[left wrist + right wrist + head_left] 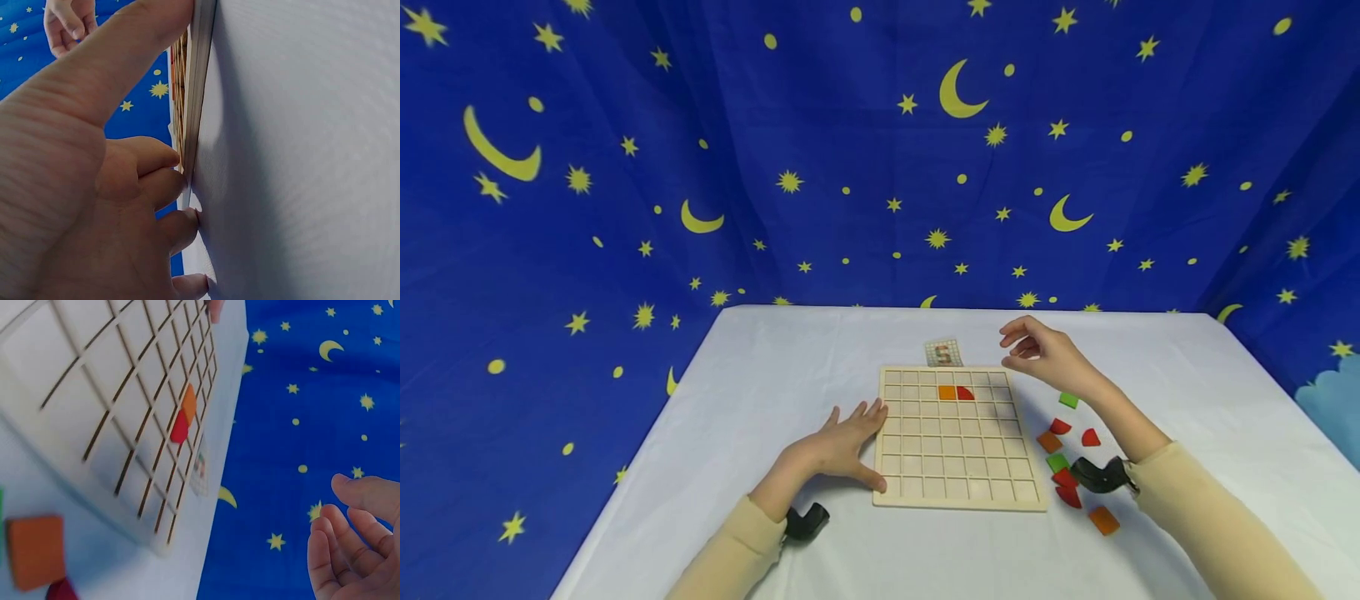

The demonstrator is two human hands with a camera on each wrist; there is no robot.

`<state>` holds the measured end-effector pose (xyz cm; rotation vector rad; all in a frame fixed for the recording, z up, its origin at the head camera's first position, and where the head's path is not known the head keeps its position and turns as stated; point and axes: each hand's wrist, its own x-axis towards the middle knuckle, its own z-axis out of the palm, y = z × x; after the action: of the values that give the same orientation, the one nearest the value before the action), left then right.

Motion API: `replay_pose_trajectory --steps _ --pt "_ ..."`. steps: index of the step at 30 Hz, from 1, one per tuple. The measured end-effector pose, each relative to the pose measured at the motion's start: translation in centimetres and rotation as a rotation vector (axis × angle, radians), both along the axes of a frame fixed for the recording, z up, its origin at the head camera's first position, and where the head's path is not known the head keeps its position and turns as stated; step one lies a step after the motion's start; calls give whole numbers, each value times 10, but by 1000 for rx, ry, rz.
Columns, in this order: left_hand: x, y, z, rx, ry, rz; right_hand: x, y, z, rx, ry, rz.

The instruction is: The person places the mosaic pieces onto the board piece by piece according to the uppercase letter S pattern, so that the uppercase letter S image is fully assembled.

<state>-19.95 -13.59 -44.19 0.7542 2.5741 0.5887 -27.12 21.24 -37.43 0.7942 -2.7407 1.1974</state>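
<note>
A pale wooden grid board (958,503) lies on the table between the two hands. In one of its upper rows sit an orange square tile (947,392) and, right beside it, a red quarter-round tile (965,393). My left hand (837,448) touches the board's left edge with fingers and thumb spread. Raised over the board's far right corner, my right hand (1051,360) has loosely bent fingers. The right wrist view shows nothing in that hand (359,550). Just beyond the far edge lies a small pattern card (943,353) with a red and green figure on a grid.
Right of the board, loose tiles are scattered: green squares (1057,463), orange squares (1103,521) and several red quarter-rounds (1091,437). Some lie close to the right forearm and its black wrist strap (1101,475). A blue star-and-moon curtain (850,125) hangs behind the white-covered table (760,367).
</note>
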Motion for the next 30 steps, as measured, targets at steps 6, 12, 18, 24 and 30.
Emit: replay_pose_trajectory --steps 6,12,18,24,30 --pt "1 0 2 3 3 2 8 20 -2 12 2 -42" --pt "1 -1 1 0 6 1 17 40 -6 6 -5 -85" --pt "0 -1 0 1 10 -3 24 56 -13 17 -55 -125" --pt "0 -1 0 9 10 1 29 68 -27 23 -111 -170" --pt "0 0 0 7 9 1 38 73 -41 19 -136 -143"
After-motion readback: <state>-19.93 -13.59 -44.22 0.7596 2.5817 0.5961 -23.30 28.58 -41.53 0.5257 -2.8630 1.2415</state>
